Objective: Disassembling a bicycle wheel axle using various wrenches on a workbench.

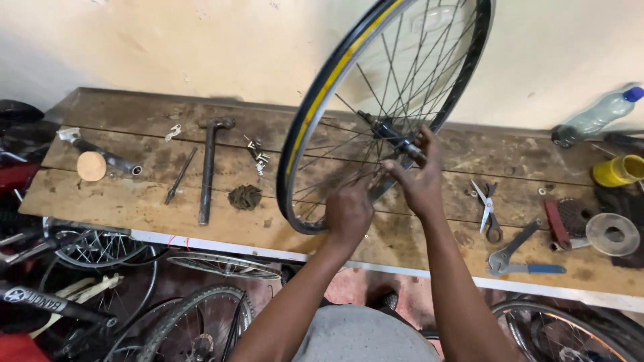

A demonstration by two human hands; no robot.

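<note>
A grey lap [362, 338] sat closest, and from either side of it two bare forearms reached up over the desk [134, 194]. The left hand [349, 211] was raised with its back to the camera, wrist straight, fingers curled in among the spokes [335, 144] low on the wheel [376, 100]; its grip looked closed on a spoke, though the fingertips were hidden. The right hand [419, 177] stood higher, its forearm angled inward, thumb and fingers pinched together on the end of the hub [396, 137].

The wheel stood upright and tilted on the desk, its lower rim resting near the front edge, its black-and-yellow rim rising past the top of the view against the wall.

On the desk to the left lay a hammer [209, 167], a thin rod [181, 175], a dark rag [245, 196] and some small metal bits [258, 155]. To the right lay scissors [488, 211], blue-handled pliers [520, 258], a tape roll [612, 234], a yellow cup [617, 171] and a plastic bottle [597, 117]. Other wheels [194, 322] lay on the floor below.
</note>
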